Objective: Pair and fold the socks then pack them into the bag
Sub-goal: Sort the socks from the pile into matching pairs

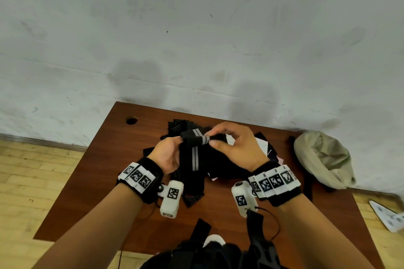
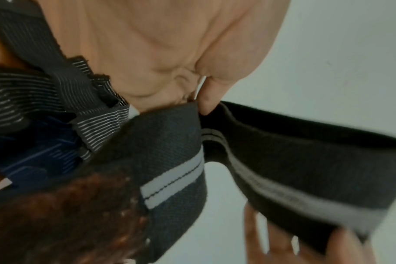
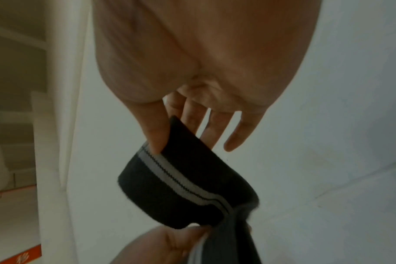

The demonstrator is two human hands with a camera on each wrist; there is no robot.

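Observation:
A black sock with a grey double stripe hangs above the table between both hands. My left hand pinches it at the fold, seen close in the left wrist view, sock under the left hand. My right hand pinches the turned-over cuff between thumb and forefinger; the right wrist view has the cuff under the thumb of the right hand, other fingers straight. A beige cloth bag lies on the table's right end.
A pile of dark pinstriped and patterned socks lies on the brown table behind and under my hands. A round cable hole is at the far left corner. A white wall stands close behind; a dark bundle sits at the near edge.

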